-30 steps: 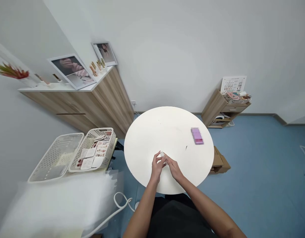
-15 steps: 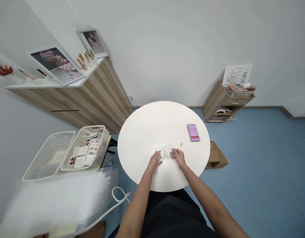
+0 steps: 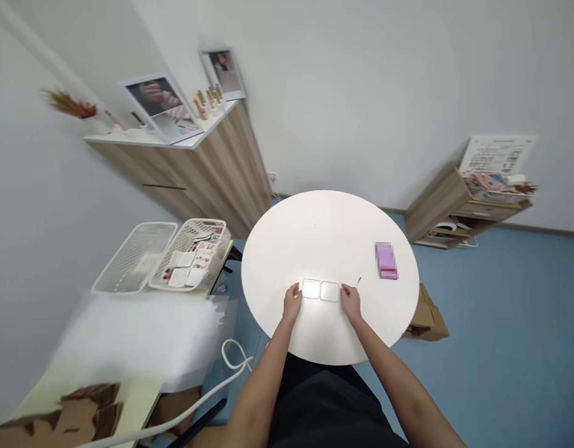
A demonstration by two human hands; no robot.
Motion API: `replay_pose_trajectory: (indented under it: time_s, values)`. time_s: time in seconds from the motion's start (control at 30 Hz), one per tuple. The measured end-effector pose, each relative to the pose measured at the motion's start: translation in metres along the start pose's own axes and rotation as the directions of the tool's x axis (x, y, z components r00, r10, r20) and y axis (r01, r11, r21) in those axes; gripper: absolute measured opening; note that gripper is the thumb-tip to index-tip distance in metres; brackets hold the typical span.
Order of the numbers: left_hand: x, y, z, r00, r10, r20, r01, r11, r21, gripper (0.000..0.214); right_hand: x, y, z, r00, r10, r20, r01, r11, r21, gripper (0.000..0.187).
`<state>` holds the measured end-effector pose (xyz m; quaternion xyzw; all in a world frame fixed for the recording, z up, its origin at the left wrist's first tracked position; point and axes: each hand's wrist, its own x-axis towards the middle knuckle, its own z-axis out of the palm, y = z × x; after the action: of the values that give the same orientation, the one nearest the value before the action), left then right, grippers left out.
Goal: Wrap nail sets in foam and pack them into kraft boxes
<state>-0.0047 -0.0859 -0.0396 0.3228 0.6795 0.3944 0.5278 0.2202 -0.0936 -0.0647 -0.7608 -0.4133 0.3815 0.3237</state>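
A clear plastic hinged case (image 3: 311, 289) lies unfolded on the white round table (image 3: 314, 236), its two square halves side by side and flat. My left hand (image 3: 293, 301) rests just off the case's left edge, its fingers loosely bent and holding nothing. On the opposite side, my right hand (image 3: 351, 302) is beside the right edge, fingers slightly curled, with a small gap to the case. To the right lies a purple rectangular item (image 3: 386, 261), blurred by pixelation. Between it and my right hand is a tiny dark scrap (image 3: 359, 280).
At left, a white basket (image 3: 212, 239) holds cards and papers, beside another white basket (image 3: 132, 258). A wood-look cabinet (image 3: 221, 162) bears framed pictures. A white cable (image 3: 198, 401) loops near the table. Right are a small shelf (image 3: 440, 199) and cardboard box (image 3: 426, 320).
The case, held tilted between both hands before, now lies flat on the table. Both hands have drawn outward off its halves. The camera view has shifted left.
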Motion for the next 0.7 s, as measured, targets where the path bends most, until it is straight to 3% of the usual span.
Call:
replay_pose_trajectory:
  time_s: [0.13,0.23,0.33,0.4,0.5,0.57,0.63,0.7]
  values:
    - [-0.004,0.007,-0.037,0.987,0.153,-0.055,-0.150,0.987,0.065,0.026,0.010,-0.016,0.011,0.993,-0.115,0.015,0.115,0.991,-0.064,0.042]
    - [-0.002,0.015,-0.077,0.951,0.283,-0.122,-0.265,0.954,0.141,0.023,0.011,-0.042,0.037,0.980,-0.193,0.049,0.195,0.980,-0.037,0.040]
    - [0.003,0.024,-0.126,0.882,0.432,-0.188,-0.363,0.877,0.315,0.025,0.002,-0.078,0.074,0.949,-0.303,0.086,0.302,0.953,0.025,0.038]
    - [0.009,0.030,-0.161,0.810,0.534,-0.242,-0.400,0.806,0.436,0.027,-0.007,-0.105,0.102,0.920,-0.373,0.124,0.370,0.928,0.047,0.036]
    - [0.020,0.038,-0.214,0.689,0.655,-0.311,-0.407,0.705,0.581,0.028,-0.020,-0.147,0.144,0.868,-0.455,0.200,0.455,0.889,0.048,0.034]
    - [0.030,0.042,-0.248,0.641,0.697,-0.321,-0.383,0.653,0.653,0.029,-0.027,-0.175,0.172,0.826,-0.506,0.250,0.513,0.857,0.042,0.033]
    - [0.042,0.044,-0.278,0.634,0.714,-0.297,-0.343,0.604,0.720,0.031,-0.032,-0.204,0.202,0.777,-0.562,0.283,0.577,0.816,0.034,0.032]
    - [0.055,0.044,-0.303,0.657,0.712,-0.249,-0.301,0.550,0.779,0.033,-0.034,-0.232,0.232,0.721,-0.623,0.303,0.648,0.762,0.024,0.031]
